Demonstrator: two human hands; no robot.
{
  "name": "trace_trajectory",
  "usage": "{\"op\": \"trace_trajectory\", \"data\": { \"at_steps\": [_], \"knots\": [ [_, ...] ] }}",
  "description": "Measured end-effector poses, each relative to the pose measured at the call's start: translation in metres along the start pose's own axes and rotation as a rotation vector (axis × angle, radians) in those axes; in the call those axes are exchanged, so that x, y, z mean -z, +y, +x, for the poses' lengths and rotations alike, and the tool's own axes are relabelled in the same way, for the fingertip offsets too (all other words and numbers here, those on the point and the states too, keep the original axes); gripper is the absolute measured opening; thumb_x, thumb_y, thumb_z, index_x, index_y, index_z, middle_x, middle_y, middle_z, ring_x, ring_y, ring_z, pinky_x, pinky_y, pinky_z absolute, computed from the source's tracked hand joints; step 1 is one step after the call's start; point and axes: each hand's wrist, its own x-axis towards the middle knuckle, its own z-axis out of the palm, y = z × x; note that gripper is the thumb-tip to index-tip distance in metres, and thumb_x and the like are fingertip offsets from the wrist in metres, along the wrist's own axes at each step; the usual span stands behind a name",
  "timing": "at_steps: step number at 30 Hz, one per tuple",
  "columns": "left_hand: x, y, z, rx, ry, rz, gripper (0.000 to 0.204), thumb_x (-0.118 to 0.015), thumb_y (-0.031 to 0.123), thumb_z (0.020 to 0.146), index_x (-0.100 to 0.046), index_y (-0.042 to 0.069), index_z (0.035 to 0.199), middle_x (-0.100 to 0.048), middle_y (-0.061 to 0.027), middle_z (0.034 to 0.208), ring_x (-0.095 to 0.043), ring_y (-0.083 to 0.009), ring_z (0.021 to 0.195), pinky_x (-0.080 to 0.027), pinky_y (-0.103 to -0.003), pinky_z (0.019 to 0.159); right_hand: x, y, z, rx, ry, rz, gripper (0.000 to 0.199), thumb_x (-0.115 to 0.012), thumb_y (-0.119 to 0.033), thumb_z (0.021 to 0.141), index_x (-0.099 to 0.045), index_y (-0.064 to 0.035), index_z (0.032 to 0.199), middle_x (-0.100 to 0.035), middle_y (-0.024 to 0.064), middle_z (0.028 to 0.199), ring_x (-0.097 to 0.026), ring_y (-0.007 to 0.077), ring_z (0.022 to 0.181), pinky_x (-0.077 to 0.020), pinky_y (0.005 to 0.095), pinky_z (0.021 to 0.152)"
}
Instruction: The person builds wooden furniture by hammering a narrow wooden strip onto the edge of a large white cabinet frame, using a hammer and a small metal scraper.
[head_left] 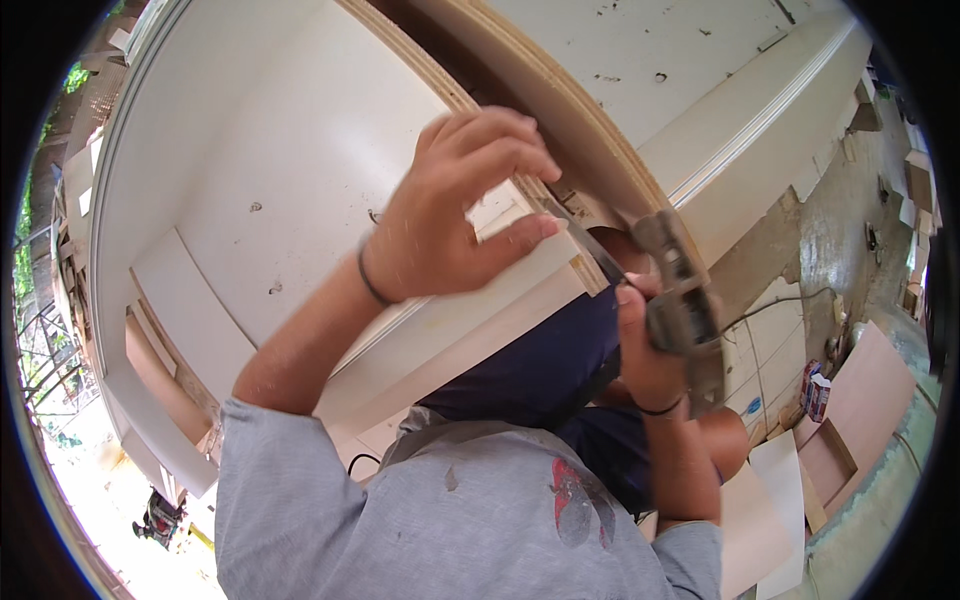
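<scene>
My left hand is raised over the plywood edge of a white cabinet, fingers loosely curled and apart from the thumb. Nothing shows in its grip, and motion blurs it a little. Lower and to the right, my right hand is closed on a worn grey metal tool with a blocky body. A thin dark metal bar runs from near my right thumb toward my left thumb, along the cabinet edge. Whether the bar belongs to the tool I cannot tell. Part of my right fingers is hidden.
Close against the first edge curves a second plywood edge, with another white panel beyond. Cut boards lie at the right, near a small red and blue packet. A dark power tool sits at the lower left.
</scene>
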Motion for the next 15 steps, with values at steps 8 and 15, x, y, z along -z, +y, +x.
{"op": "trace_trajectory", "data": {
  "at_steps": [8, 15],
  "knots": [
    [-0.028, 0.064, -0.017, 0.820, 0.069, -0.589, 0.029, -0.066, 0.027, 0.093, -0.060, -0.002, 0.094, -0.065, -0.0054, 0.076, -0.061, -0.0121, 0.071, -0.048, -0.026, 0.066, 0.023, -0.012, 0.071, 0.137, -0.142, -0.135, 0.023, -0.077, -0.010, 0.078, -0.065, -0.0030, 0.096, -0.068, 0.0071, 0.083, -0.063, 0.0213, 0.069, -0.0505, 0.0306, 0.063],
    [-0.046, 0.078, 0.026, 0.888, 0.356, -0.706, 0.028, -0.066, 0.025, 0.093, -0.062, 0.000, 0.082, -0.066, -0.0036, 0.074, -0.061, -0.0076, 0.066, -0.047, -0.021, 0.059, 0.013, 0.007, 0.123, 0.846, -0.155, 0.058, 0.029, -0.071, -0.013, 0.057, -0.060, -0.0080, 0.084, -0.069, 0.0047, 0.086, -0.062, 0.0187, 0.069, -0.0466, 0.0279, 0.054]
  ]
}}
